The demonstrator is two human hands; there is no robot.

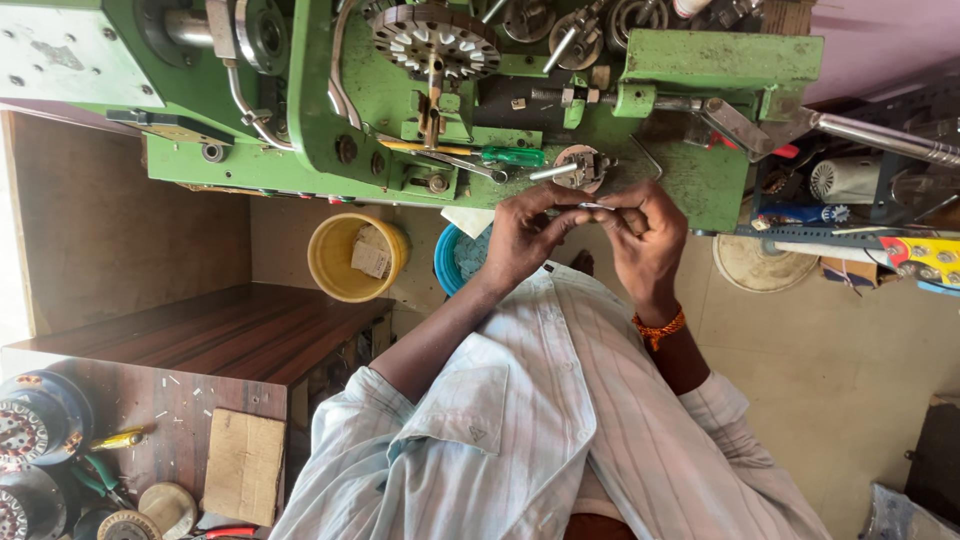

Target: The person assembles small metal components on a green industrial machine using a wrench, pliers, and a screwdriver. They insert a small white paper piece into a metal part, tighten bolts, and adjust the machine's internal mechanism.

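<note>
Green-painted metal fills the top of the view — a heavy winding machine (400,110) with a toothed disc (435,38) at its head and a green-handled screwdriver (500,156) lying on its bed. Below it the floor (850,350) is pale tile, and a dark wooden table (220,335) stands to one side with a scrap of cardboard (244,465) on a lower bench.

Both hands meet just in front of the machine's edge. The left hand (528,235) and the right hand (648,240) pinch between their fingertips a small thin metal piece (594,206), silvery and slight; its exact shape is too small to tell. The fingers of each hand are curled closed on it, thumb against forefinger. An orange thread band (658,328) circles the right wrist, and a pale striped shirt (560,430) covers the arms and chest.

Counted: one yellow bucket (350,262) with paper scraps inside, one blue tub (450,262) just beside it, one round pale disc (765,265) on the floor, and two wound motor stators (25,430) at the bench's corner, with pliers (100,475) near them.
</note>
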